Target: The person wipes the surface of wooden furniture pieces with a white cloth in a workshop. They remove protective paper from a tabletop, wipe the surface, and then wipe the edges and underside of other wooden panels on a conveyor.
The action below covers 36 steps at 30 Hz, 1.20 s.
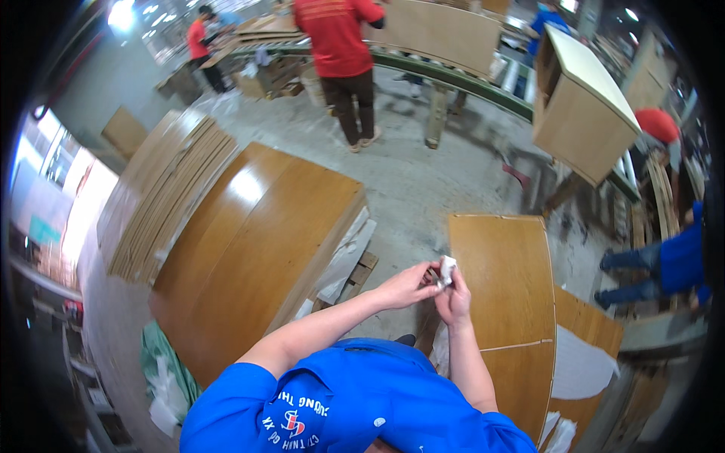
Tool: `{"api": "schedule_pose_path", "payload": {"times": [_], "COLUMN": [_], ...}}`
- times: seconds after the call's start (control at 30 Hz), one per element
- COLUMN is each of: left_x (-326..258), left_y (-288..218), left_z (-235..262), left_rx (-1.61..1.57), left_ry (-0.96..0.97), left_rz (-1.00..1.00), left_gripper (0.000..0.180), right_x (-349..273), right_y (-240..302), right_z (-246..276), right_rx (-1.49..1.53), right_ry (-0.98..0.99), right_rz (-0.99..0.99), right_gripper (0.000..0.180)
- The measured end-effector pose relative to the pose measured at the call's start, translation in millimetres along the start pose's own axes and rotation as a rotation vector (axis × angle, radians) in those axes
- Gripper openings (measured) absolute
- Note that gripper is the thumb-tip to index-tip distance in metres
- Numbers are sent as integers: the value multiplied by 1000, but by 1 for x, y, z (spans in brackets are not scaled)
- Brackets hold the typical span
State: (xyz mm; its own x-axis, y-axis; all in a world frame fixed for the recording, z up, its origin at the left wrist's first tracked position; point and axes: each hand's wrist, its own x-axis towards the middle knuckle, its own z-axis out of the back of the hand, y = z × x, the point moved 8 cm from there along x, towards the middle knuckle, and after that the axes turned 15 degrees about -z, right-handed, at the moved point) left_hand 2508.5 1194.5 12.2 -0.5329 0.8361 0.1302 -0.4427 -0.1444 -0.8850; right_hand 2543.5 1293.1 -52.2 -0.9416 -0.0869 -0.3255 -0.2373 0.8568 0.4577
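The right hand (455, 300) has its fingers closed on a small crumpled white piece (448, 266); the left hand (410, 288) meets it there, though whether it grips too cannot be told. The piece is near the edge of a glossy brown wooden panel (498, 279). Beyond, a pale wooden box-shaped cabinet (581, 128) has a dark, unreadable inside.

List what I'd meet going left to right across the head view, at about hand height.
Stack of thin panels → glossy brown wood stack → left hand → right hand with a small white item → brown panel with pale edging → person in blue.
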Motion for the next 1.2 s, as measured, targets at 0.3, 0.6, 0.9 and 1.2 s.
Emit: {"api": "schedule_pose_path", "payload": {"times": [0.3,0.6,0.9,1.2], "left_x": [-176,-356,-435,-430], "left_y": [16,1,-2,-30], "left_z": [112,153,158,153], "left_rx": [319,633,469,711], "left_ry": [-480,-758,-1047,-1099], "left_rz": [73,115,309,424], "left_gripper": [35,11,18,26], "right_x": [32,12,8,10], "right_y": [-160,-307,-358,-374], "right_z": [-166,-199,-240,-292], "right_rx": [-360,-830,-891,-958], "right_ry": [332,434,619,861], "right_rz": [-186,-483,-581,-600], "right_gripper": [42,44,23,26]}}
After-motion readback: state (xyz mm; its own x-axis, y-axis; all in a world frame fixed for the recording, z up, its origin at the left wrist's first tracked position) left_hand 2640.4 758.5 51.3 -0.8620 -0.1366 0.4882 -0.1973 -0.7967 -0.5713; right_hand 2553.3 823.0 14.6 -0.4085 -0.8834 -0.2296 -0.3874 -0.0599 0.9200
